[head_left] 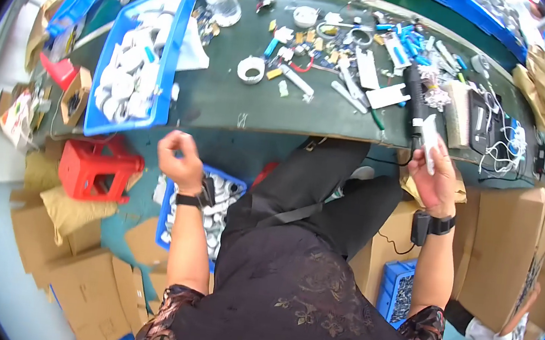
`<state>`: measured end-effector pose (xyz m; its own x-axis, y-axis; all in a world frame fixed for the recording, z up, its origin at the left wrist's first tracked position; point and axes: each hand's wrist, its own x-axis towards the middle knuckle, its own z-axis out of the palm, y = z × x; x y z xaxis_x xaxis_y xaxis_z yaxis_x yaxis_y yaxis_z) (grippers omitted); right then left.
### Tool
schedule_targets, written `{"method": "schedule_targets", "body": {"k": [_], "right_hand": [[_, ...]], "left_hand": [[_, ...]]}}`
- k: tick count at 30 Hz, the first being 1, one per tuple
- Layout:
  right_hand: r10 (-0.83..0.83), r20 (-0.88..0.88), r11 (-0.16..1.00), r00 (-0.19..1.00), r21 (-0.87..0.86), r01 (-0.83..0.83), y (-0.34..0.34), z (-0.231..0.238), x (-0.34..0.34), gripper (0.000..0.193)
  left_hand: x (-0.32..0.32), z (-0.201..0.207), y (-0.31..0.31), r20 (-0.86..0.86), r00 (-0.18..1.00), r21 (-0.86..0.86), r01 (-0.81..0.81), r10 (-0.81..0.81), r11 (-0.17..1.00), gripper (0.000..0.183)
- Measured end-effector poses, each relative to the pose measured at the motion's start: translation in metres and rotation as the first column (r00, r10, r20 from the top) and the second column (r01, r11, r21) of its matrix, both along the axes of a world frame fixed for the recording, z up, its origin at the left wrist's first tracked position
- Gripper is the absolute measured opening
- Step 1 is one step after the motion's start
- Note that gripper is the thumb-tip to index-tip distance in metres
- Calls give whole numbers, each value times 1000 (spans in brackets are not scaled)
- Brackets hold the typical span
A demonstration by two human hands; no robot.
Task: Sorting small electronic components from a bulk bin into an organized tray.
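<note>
Hands: white part, half hidden

Bright, even overhead light with soft shadows; glare whitens the floor at far left. The desk edge bows sharply, and the rim blurs into black.

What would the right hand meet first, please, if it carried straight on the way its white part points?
Probably the black tool at the bench edge: the right hand aims its white part up along it. Depth is unclear here.
</note>
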<state>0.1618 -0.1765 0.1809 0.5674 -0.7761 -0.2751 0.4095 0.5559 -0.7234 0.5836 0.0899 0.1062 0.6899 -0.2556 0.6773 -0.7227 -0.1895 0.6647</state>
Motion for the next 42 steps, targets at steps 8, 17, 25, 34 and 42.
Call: {"method": "schedule_targets", "body": {"k": [8, 17, 25, 34, 42], "right_hand": [[17, -321, 987, 947, -147, -67, 56, 11, 77, 33], [-307, -614, 386, 727, -779, -495, 30, 38, 159, 34], [-802, -545, -79, 243, -308, -948, -69, 28, 122, 46], [-670, -694, 388, 264, -630, -673, -98, 11, 147, 36], [-512, -847, 598, 140, -469, -650, -104, 8, 170, 52]], "left_hand": [[-84, 51, -118, -55, 571, 160, 815, -819, 557, 33], [-87, 42, -147, -498, 308, -233, 853, -811, 467, 29], [-79, 27, -144, -438, 332, -393, 765, -836, 510, 28], [-86, 32, -148, -404, 320, -467, 734, -857, 494, 13], [-84, 24, -141, -429, 308, -400, 778, -849, 484, 16]]}}
